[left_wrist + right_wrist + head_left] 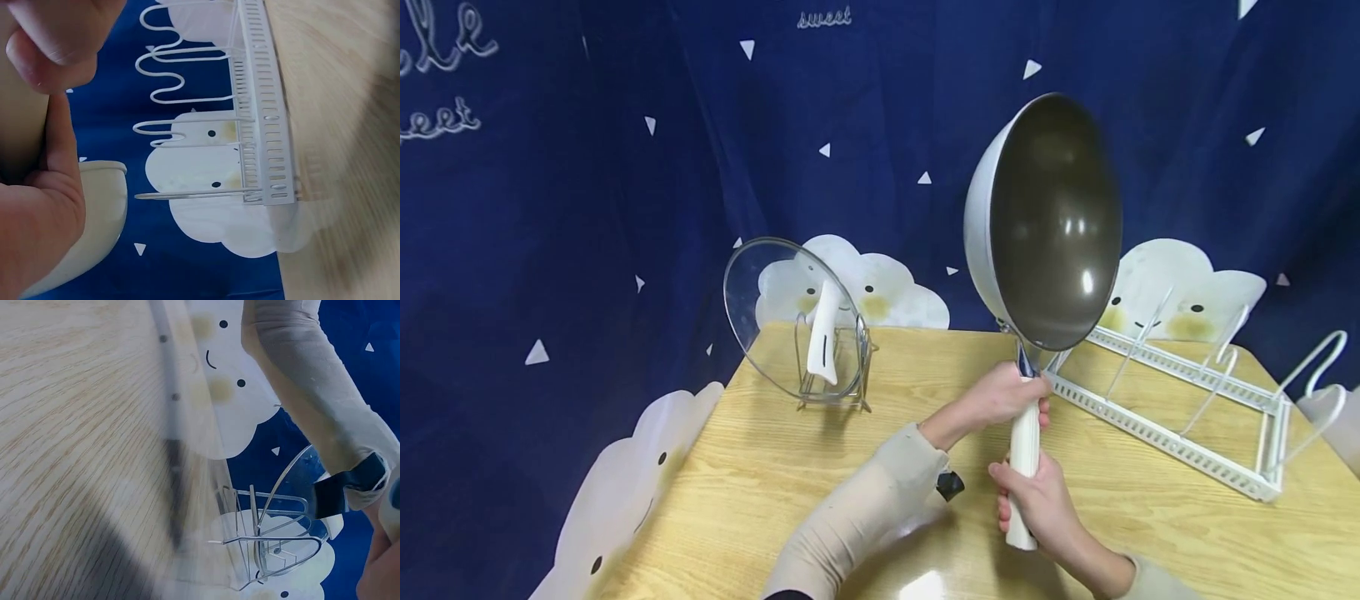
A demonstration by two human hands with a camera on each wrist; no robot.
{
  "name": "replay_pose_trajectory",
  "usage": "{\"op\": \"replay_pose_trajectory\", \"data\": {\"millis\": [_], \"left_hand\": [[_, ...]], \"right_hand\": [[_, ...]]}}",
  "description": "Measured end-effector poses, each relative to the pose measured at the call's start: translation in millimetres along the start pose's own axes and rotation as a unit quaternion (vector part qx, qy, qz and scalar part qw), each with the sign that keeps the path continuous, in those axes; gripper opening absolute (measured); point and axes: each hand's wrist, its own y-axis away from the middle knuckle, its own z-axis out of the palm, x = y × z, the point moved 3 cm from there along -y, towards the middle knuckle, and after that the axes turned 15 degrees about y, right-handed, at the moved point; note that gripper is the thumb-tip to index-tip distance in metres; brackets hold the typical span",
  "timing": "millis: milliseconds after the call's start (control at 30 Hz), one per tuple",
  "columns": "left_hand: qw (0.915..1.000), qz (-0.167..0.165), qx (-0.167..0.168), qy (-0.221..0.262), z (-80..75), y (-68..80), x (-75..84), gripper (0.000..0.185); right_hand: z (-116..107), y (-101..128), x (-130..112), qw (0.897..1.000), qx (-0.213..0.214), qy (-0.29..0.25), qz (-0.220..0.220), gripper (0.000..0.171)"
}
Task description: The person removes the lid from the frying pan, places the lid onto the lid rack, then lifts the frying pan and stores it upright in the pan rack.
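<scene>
A pan (1052,225) with a pale outside and a dark inside stands upright above the wooden table (760,467), its hollow facing me. Both hands hold its white handle (1024,454). My left hand (1009,398) grips the top of the handle, just under the pan's bowl. Lower down, my right hand (1033,498) is wrapped round the same handle. In the left wrist view, curled fingers (53,44) fill the top left corner, next to a cream rounded part (94,219). The right wrist view shows only an edge of the right hand (380,572).
A glass lid (790,321) stands on edge in a small wire stand (835,392) at the table's back left. A long white wire rack (1187,408) lies across the right side, just behind the pan. A dark blue curtain hangs behind.
</scene>
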Motion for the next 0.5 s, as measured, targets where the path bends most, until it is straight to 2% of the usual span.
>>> {"op": "replay_pose_trajectory", "data": {"millis": [100,167,267,500], "left_hand": [[0.9991,0.009,-0.013,-0.039,3.0,-0.9,5.7,0.022],[0.9969,0.017,-0.014,-0.075,5.7,-2.1,9.7,0.024],[0.9943,0.018,-0.012,-0.104,11.1,-4.0,14.2,0.028],[0.9882,0.018,-0.002,-0.152,24.0,-6.3,20.4,0.036]], "right_hand": [[-2,0,0,0.999,-0.009,-0.017,-0.032,0.018],[-3,1,-1,0.998,-0.013,-0.032,-0.056,0.017],[-5,1,-1,0.994,-0.028,-0.064,-0.088,0.017],[-12,3,-2,0.971,-0.092,-0.151,-0.163,0.017]]}}
